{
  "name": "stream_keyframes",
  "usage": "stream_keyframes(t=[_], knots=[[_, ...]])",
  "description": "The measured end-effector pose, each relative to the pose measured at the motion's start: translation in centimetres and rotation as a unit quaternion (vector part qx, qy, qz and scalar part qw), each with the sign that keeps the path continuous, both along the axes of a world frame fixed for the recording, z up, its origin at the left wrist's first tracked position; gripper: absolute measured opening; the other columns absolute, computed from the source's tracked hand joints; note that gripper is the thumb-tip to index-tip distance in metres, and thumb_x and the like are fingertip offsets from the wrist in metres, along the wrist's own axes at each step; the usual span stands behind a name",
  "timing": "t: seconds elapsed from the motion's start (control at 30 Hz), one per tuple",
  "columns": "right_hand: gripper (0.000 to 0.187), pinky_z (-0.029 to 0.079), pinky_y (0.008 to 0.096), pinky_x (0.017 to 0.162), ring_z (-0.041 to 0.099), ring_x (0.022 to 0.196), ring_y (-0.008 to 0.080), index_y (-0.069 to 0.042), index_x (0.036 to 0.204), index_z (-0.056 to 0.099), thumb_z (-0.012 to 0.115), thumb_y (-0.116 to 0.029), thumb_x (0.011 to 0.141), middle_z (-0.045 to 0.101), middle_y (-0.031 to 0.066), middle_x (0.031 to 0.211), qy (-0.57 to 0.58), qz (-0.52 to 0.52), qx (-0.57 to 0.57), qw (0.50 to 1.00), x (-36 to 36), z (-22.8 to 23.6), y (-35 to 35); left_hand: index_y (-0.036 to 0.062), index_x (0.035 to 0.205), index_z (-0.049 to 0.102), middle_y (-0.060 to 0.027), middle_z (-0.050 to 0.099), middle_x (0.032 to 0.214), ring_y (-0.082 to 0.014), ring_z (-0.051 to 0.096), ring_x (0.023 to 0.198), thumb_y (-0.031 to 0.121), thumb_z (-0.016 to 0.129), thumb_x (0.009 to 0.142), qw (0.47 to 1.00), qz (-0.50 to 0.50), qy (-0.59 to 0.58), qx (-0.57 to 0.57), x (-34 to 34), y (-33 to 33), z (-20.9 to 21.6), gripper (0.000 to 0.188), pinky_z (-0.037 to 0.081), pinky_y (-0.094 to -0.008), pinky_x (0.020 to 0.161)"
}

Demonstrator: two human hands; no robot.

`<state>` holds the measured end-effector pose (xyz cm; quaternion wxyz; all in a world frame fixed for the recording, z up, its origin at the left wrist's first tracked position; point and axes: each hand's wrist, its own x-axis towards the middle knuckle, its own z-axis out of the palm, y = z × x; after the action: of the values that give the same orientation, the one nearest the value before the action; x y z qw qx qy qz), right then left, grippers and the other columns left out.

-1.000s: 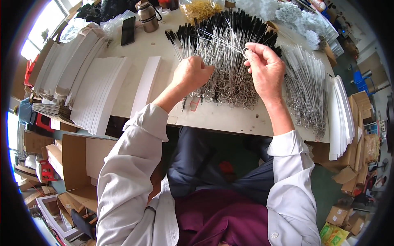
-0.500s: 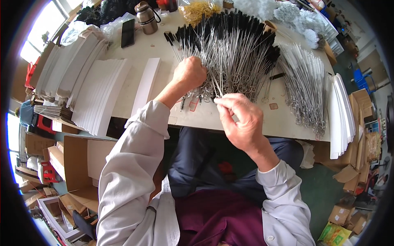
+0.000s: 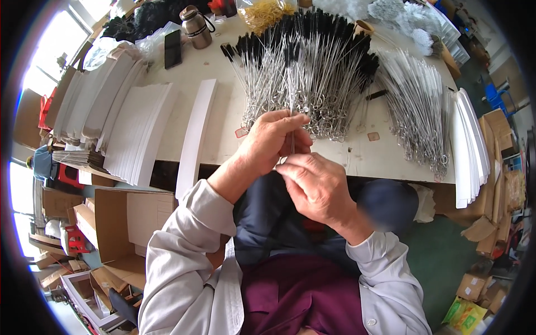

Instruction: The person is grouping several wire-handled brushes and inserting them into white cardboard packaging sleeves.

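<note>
My left hand [image 3: 276, 137] is closed round the wire stems of a few thin brushes [image 3: 292, 100], which look like straw-cleaning brushes with black bristle ends pointing away from me. Just below it, my right hand [image 3: 318, 187] pinches at the near ends of the same wires, over the table's front edge. The fingers partly hide those ends, so the exact count cannot be made out. Beyond my hands lies a wide fanned heap of similar brushes [image 3: 335, 72], black bristles at the far side and metal loops toward me.
Right of the heap lies a bundle of pale-tipped wire brushes [image 3: 416, 111], beside white card strips [image 3: 469, 148]. Left are a single white strip [image 3: 196, 131], stacked white card [image 3: 139, 123], a phone [image 3: 173, 49] and a steel flask [image 3: 196, 28]. A cardboard box [image 3: 114, 229] stands below left.
My left hand has come from the heap's left side toward me and closed on the brush stems. My right hand has drawn back slightly toward me, bringing the brushes nearer the table edge.
</note>
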<state>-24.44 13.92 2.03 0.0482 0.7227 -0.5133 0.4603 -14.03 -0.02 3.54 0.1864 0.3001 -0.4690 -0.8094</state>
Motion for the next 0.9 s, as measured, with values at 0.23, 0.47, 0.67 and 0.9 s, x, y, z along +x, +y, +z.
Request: stream_keyframes(t=[0.23, 0.47, 0.67, 0.9], knots=[[0.033, 0.057, 0.0309, 0.071, 0.069, 0.081, 0.0157, 0.003, 0.117, 0.067, 0.068, -0.027, 0.101, 0.073, 0.0124, 0.105, -0.377, -0.088, 0.114, 0.915, -2.7, -0.3, 1.4, -0.0013, 0.114, 0.063, -0.01, 0.065, 0.07, -0.0185, 0.064, 0.057, 0.02, 0.05, 0.109, 1.0, -0.018, 0.022, -0.008, 1.8, 3.8, 1.0, 0.026, 0.055, -0.0295, 0.055], [0.043, 0.059, 0.0339, 0.085, 0.072, 0.09, 0.0212, 0.005, 0.121, 0.065, 0.05, -0.033, 0.11, 0.074, 0.0167, 0.101, -0.617, 0.076, 0.208, 0.755, -5.4, -0.5, -0.7, -0.0046, 0.119, 0.065, -0.0118, 0.071, 0.08, -0.0165, 0.069, 0.063, 0.021, 0.052, 0.109, 0.982, -0.188, 0.037, 0.007, 0.5, 5.9, -1.3, 0.031, 0.057, -0.0287, 0.059], [0.033, 0.062, 0.036, 0.071, 0.074, 0.076, 0.0244, 0.003, 0.111, 0.067, 0.051, -0.026, 0.109, 0.075, 0.0167, 0.09, -0.638, -0.014, 0.122, 0.76, -7.9, -1.4, 1.0, -0.007, 0.126, 0.062, -0.0138, 0.073, 0.093, -0.017, 0.071, 0.078, 0.021, 0.055, 0.109, 0.978, -0.209, 0.01, 0.017, 1.2, 7.0, -3.3, 0.034, 0.06, -0.0304, 0.076], [0.036, 0.062, 0.0358, 0.071, 0.074, 0.075, 0.0246, 0.004, 0.112, 0.067, 0.05, -0.028, 0.11, 0.075, 0.0175, 0.09, -0.622, -0.038, 0.077, 0.778, -8.7, -1.0, 2.9, -0.0072, 0.123, 0.066, -0.0122, 0.071, 0.09, -0.0169, 0.07, 0.076, 0.025, 0.054, 0.109, 0.978, -0.207, -0.021, 0.009, 1.1, 8.0, -4.3, 0.037, 0.06, -0.0314, 0.072]])
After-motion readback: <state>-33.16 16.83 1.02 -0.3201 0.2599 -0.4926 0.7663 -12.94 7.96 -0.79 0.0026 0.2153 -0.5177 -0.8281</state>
